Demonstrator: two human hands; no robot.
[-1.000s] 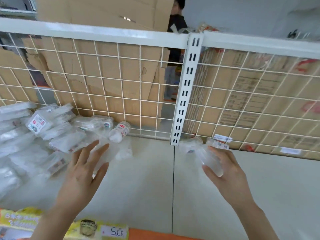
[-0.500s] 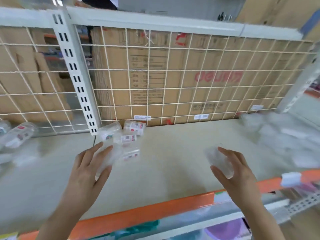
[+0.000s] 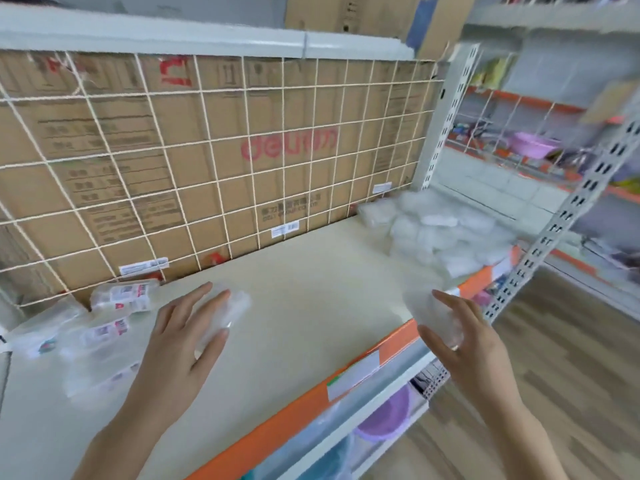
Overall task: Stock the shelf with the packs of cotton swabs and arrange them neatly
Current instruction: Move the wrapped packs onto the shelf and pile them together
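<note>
Clear plastic, blurred, is all that shows of the left pack (image 3: pixel 227 311). It sits over the board (image 3: pixel 311 271), behind the orange strip (image 3: pixel 277 427), and its long axis seems to run from the strip back toward the grid (image 3: pixel 214 174). The left hand (image 3: pixel 183 344) is clamped on it, fingers laid along the top and thumb underneath.

The right pack (image 3: pixel 433 317) hangs just above the strip, with the right hand (image 3: pixel 464 341) curled round it from the near side.

The pile (image 3: pixel 446 233) lies at the strip's far right end, ahead of the right hand and off to its right. That hand is plainly the nearer one, and I'd guess its pack goes there. A few loose packs (image 3: pixel 119 299) lie toward the strip's left end, back against the grid and just left of the left hand. Bare board stretches between the two lots.
</note>
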